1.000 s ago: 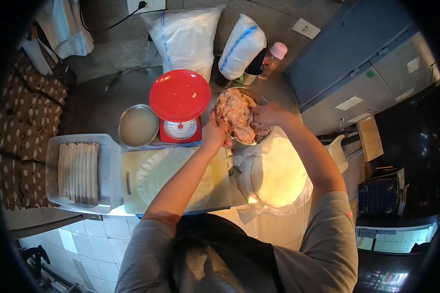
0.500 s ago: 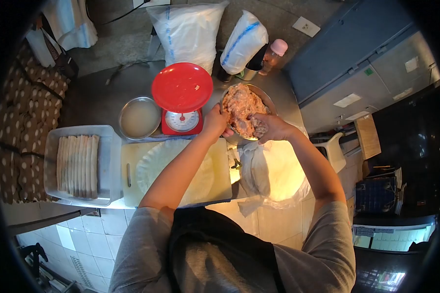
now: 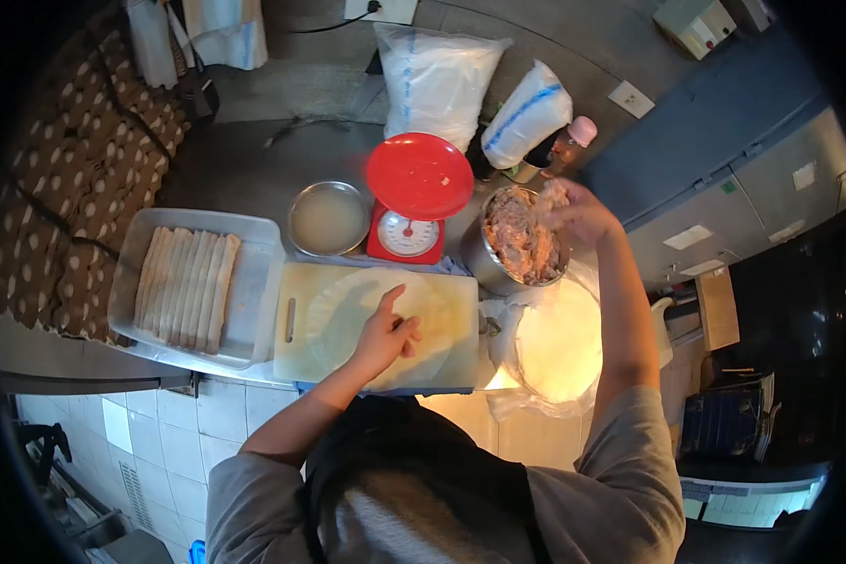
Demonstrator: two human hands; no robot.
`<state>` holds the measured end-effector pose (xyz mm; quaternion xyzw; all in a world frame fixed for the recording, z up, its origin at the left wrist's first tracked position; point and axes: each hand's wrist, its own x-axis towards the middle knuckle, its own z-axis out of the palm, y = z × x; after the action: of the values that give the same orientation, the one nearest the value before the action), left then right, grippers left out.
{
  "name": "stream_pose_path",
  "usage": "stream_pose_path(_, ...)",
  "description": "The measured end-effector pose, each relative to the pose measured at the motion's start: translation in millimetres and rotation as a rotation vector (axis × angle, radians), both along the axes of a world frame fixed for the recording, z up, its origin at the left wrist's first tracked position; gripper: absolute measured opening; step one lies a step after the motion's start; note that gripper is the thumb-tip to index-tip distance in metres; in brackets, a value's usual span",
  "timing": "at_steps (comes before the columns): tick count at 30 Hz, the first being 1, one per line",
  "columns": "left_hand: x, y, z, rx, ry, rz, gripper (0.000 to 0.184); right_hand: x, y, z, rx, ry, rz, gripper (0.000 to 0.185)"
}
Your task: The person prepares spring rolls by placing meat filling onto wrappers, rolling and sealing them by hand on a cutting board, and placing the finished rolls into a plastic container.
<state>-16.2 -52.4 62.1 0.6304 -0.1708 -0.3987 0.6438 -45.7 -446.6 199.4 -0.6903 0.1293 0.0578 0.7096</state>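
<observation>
My left hand (image 3: 385,340) hovers over a pale round wrapper sheet (image 3: 334,315) on the cutting board (image 3: 289,365); its index finger stretches out and it holds nothing. At the metal pot (image 3: 479,261), my right hand (image 3: 587,216) is closed around a clump of raw minced meat mixture (image 3: 554,199). More of that mixture (image 3: 517,246) fills the pot. Just behind the board stands a red kitchen scale (image 3: 418,179) with a small scrap on its dish. A metal bowl of cloudy liquid (image 3: 329,218) is left of the scale.
Long pale rolls (image 3: 186,287) lie side by side in a plastic tub (image 3: 269,301) at the left. A stack of round pale sheets in plastic (image 3: 559,343) sits at right. Behind are plastic-wrapped bags (image 3: 437,89) and a pink-capped bottle (image 3: 573,139). Patterned trays (image 3: 75,207) line the left.
My left hand has left the pot's rim and moved over the wrapper sheet. My right hand has lifted a clump of meat mixture to the pot's right side. The view has shifted.
</observation>
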Motion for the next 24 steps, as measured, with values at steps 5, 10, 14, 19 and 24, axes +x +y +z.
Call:
stream_pose_path(5, -12.7, 63.1, 0.6, 0.022, 0.073, 0.101, 0.063, 99.8, 78.1, 1.2, -0.179, -0.116, -0.004, 0.035)
stream_pose_path(10, -20.6, 100.0, -5.0, 0.027, 0.04, 0.195, 0.063, 148.7, 140.4, -25.1, -0.702, -0.098, -0.041, 0.033)
stream_pose_path(14, -26.0, 123.9, -6.5, 0.051, 0.058, 0.223, 0.062, 158.6, 140.7, -37.7, -1.234, -0.197, 0.005, 0.038)
stream_pose_path(19, -28.3, 139.8, -15.4, 0.044, 0.036, 0.186, 0.06, 156.4, 142.0, -22.7, -1.168, -0.261, -0.084, 0.023)
stream_pose_path(24, -24.6, 145.4, -10.5, 0.041, 0.025, 0.114, 0.058, 132.5, 148.9, -6.0, -0.335, -0.147, -0.369, 0.012)
